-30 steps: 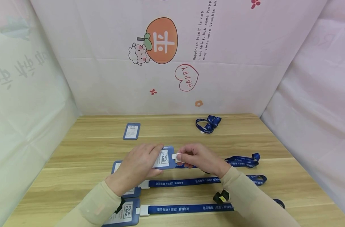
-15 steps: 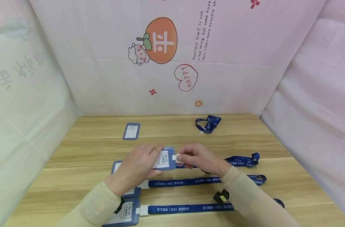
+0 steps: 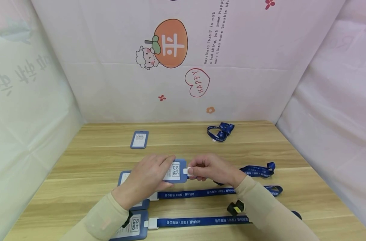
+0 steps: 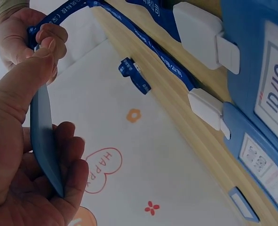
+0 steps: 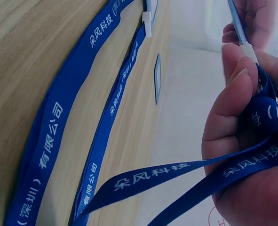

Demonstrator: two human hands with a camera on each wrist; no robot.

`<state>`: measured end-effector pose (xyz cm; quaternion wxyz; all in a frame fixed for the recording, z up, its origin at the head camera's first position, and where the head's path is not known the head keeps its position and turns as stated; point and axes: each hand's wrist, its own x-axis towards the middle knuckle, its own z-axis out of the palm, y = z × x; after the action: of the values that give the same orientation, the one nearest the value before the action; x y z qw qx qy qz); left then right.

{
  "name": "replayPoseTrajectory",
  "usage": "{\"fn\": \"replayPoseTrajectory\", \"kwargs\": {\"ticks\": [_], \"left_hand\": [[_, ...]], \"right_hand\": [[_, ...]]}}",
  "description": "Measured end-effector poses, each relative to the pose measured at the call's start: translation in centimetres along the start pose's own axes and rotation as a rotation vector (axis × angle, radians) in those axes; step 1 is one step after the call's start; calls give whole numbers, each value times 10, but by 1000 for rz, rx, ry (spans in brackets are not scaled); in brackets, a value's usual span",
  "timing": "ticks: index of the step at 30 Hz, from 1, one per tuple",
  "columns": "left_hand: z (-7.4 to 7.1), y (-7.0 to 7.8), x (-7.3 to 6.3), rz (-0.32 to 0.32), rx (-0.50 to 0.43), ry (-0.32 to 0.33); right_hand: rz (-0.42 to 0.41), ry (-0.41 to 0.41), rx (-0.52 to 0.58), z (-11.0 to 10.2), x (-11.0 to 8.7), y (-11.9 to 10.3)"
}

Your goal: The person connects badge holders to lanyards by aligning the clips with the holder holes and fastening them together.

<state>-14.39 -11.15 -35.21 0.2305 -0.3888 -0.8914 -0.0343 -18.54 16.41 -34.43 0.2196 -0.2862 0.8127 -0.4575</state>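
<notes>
My left hand [image 3: 144, 177] grips a card [image 3: 179, 171]; my right hand [image 3: 211, 169] pinches the clip [image 3: 185, 171] at its end — fully latched or not, I can't tell. Two badges [image 3: 135, 223] nearer me look done, their straps [image 3: 190, 222] crowding under my right arm. Beyond my hands — a loose card [image 3: 139, 140] and bundled strap [image 3: 225, 130], unjoined.

Tbl [image 3: 177, 139] rear: badge [image 3: 139, 139] L, lanyard [image 3: 226, 128] R, behind hands [image 3: 147, 175] [image 3: 214, 169].
</notes>
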Motion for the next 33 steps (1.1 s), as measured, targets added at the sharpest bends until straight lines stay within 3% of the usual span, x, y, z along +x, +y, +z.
{"fn": "replayPoseTrajectory", "kwargs": {"ticks": [12,33], "left_hand": [[0,2,0,-9,3,-37],[1,-4,1,-45,-89,-63]], "right_hand": [[8,-15,-24,1,0,2],[44,-51,-35,-7,4,2]]}}
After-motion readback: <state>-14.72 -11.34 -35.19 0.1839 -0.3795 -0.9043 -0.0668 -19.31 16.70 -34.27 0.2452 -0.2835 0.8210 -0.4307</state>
